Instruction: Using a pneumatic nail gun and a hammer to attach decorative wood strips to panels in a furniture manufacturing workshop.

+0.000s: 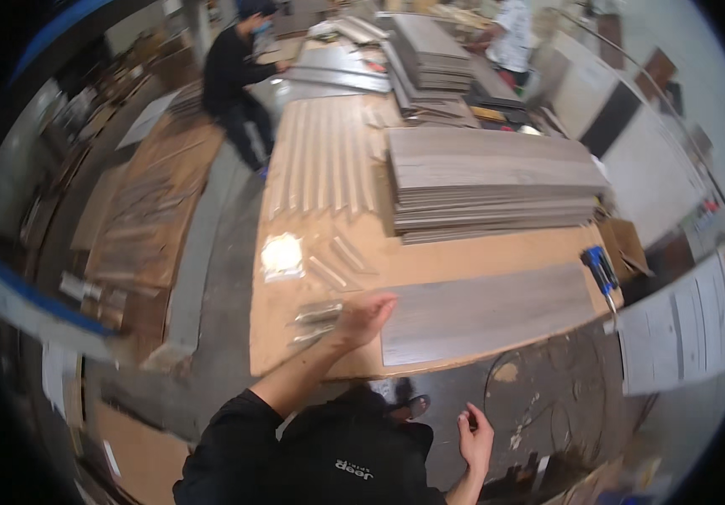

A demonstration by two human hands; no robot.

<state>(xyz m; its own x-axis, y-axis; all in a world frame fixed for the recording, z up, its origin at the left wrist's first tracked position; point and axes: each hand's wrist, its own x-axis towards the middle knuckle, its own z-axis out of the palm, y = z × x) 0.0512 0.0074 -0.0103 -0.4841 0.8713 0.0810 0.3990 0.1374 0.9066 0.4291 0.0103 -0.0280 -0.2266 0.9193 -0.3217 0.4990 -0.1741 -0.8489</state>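
My left hand is over the near edge of the table, by the left end of a flat grey wood-grain panel. Its fingers are curled together; what they hold, if anything, is hidden. Just left of that hand lie several small clear plastic packets. Lower right, my right hand hangs off the table's front edge, fingers parted and nothing visible in them. Behind the panel rises a thick stack of matching grey boards. Two short wooden strips rest beyond the packets.
Long wooden strips lie in rows on the table. A blue-and-black power driver sits at the right edge, near an open cardboard box. One person stands far left of the table, another at the far right.
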